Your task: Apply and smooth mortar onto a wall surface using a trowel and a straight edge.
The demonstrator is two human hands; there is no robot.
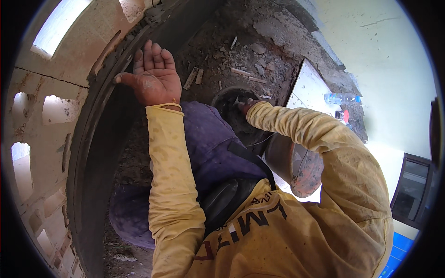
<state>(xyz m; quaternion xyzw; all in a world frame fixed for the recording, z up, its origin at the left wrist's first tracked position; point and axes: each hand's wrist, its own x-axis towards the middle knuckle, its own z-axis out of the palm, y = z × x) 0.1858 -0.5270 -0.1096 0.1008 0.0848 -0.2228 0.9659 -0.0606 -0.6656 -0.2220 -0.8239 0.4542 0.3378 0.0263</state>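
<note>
My left hand is raised palm up beside the dark, mortar-coated ledge of the wall. Its fingers are stretched out and nothing lies in the palm; the thumb is close to the ledge's edge. Over on the right, my right hand reaches down into a round dark bucket. The fingers are closed around what looks like a trowel, of which only a small grey metal part shows. The bucket's inside is dark, and its contents are hard to make out.
A block wall with openings curves along the left. Rubble and broken strips litter the ground ahead. To the right are a white board, a clear plastic bottle and a dirty tipped bucket beside my right arm.
</note>
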